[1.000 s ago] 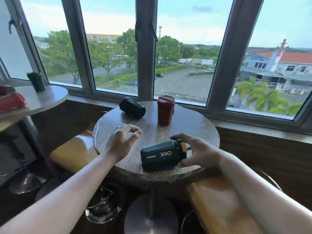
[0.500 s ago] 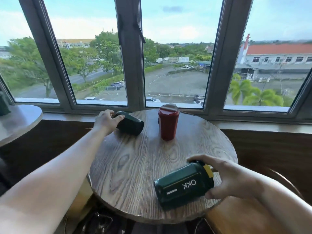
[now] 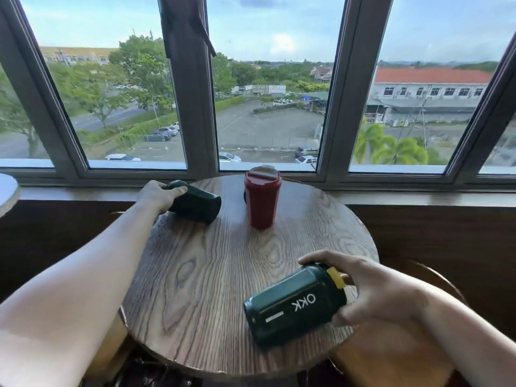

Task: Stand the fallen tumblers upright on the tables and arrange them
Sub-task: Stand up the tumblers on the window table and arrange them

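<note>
A round wooden table (image 3: 212,289) carries three tumblers. A red tumbler (image 3: 262,199) stands upright near the far edge. A dark green tumbler (image 3: 196,203) lies on its side at the far left; my left hand (image 3: 159,194) is closed around its lid end. At the near right a second dark green tumbler (image 3: 293,301), marked OKK with a yellow tab on its lid, is tilted with its base on the wood. My right hand (image 3: 374,289) grips its lid end.
A window sill (image 3: 405,198) and grey window frames run right behind the table. The edge of another round table (image 3: 7,191) shows at the far left. A wooden seat (image 3: 391,356) sits below my right arm.
My left hand reached to the far-left green tumbler and closed on it. My right hand has lifted the lid end of the OKK tumbler, tilting it. The view moved closer to the table.
</note>
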The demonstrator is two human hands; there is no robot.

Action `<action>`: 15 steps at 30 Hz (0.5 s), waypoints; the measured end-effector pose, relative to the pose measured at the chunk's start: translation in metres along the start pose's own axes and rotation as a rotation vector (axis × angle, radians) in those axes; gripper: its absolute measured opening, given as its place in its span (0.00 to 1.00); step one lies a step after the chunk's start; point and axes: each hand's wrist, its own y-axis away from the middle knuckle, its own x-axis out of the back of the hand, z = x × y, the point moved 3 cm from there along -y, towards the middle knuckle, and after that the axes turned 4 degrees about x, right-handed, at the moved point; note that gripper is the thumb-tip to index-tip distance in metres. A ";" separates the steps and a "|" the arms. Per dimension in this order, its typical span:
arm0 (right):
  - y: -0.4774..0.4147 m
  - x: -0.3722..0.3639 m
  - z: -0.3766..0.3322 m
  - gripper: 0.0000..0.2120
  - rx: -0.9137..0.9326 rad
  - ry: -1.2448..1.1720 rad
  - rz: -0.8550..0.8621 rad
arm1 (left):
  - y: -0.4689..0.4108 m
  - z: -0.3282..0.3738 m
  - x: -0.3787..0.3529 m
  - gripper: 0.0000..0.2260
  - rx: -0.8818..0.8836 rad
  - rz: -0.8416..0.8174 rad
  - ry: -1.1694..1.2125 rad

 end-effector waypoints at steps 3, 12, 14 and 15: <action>-0.009 0.011 -0.005 0.40 0.039 -0.106 0.037 | 0.002 -0.003 0.000 0.29 0.015 0.009 0.056; -0.094 0.047 -0.044 0.42 0.156 -0.066 0.241 | 0.004 -0.013 0.002 0.29 0.004 0.025 0.116; -0.106 0.043 -0.044 0.41 0.141 0.006 0.253 | 0.008 -0.012 0.002 0.30 -0.007 0.022 0.126; -0.110 0.040 -0.044 0.41 0.134 0.039 0.259 | 0.007 -0.012 0.002 0.30 -0.012 0.018 0.129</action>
